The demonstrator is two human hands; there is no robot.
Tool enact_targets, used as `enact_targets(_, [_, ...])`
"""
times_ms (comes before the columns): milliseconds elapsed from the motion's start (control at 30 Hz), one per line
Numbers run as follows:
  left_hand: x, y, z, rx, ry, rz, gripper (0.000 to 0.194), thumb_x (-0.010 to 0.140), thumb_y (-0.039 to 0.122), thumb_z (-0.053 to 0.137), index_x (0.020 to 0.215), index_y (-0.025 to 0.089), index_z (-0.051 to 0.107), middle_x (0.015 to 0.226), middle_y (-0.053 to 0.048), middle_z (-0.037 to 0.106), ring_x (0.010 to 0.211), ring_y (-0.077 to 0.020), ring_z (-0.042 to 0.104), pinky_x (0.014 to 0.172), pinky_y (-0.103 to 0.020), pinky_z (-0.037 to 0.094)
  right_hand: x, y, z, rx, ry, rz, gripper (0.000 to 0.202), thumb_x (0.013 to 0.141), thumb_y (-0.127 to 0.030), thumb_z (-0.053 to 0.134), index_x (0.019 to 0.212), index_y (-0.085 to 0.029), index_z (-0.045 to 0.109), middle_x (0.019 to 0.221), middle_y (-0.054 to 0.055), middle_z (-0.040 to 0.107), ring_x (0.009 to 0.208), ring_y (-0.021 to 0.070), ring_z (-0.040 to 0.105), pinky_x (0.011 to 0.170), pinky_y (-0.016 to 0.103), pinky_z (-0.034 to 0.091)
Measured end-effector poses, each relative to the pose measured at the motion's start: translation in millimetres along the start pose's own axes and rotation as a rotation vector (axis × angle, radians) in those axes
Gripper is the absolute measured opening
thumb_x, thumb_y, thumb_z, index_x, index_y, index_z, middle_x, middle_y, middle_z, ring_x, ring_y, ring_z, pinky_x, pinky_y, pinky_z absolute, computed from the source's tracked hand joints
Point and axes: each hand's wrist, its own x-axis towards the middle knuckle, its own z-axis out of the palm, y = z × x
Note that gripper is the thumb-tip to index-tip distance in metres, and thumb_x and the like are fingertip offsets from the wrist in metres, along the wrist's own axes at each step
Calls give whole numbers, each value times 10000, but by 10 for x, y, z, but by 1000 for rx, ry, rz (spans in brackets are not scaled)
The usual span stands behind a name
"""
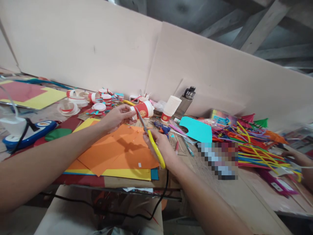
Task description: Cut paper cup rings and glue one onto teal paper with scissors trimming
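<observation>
One cup (146, 109) is held tilted on its side at the centre of the frame, just above the orange paper (119, 148). It is probably light, thin-walled and easily dented, with little slip, so it is best gripped gently by its firmer end. Its left end is pinched by the fingers of the left hand (117, 119), the rest jutting rightward past them. The scissors (152, 142) are grasped in the right hand (163, 146), fingers curled around the handle; whether the cup is touched by the blades cannot be told.

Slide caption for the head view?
Left hand holds a red-and-white cup; right hand holds yellow-handled scissors to it, above orange sheets.
</observation>
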Motion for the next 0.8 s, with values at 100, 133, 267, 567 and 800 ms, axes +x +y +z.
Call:
enact_targets(100, [4,-7,-5,26,2,13,330,724,359,787,872,135,594,822,-29,658,687,-130,661,591,-228,507,-1,-5,-11,-17,-13,-4,231,915,-377,466,852,-184,578,711,-2,577,609,119,465,567,231,333])
enact_targets(133, [5,-12,-9,39,1,20,330,730,363,781,882,136,596,826,-32,662,691,-132,661,595,-232,509,0,-2,-9,-13,-17,-9,231,914,-381,468,846,-186,569,713,-3,575,605,117,459,561,229,327])
enact_targets(267, [4,-26,-22,109,-9,48,326,752,369,761,915,135,602,835,-50,678,710,-141,664,615,-247,517,0,15,14,9,-11,-2,257,916,-399,454,789,-191,538,665,-24,500,584,108,422,544,222,311])
enact_targets(567, [-25,31,9,128,-14,49,362,716,369,785,927,133,611,779,-45,680,692,-144,650,611,-254,493,-33,-85,-27,-14,2,47,263,905,-365,443,738,-190,547,639,-27,481,576,106,412,571,222,319])
enact_targets(800, [-26,35,15,189,-2,40,377,712,393,779,926,137,605,778,-47,691,698,-157,659,618,-269,499,-31,-46,-1,40,-21,60,269,906,-388,442,743,-192,527,633,-26,465,566,107,410,536,221,308])
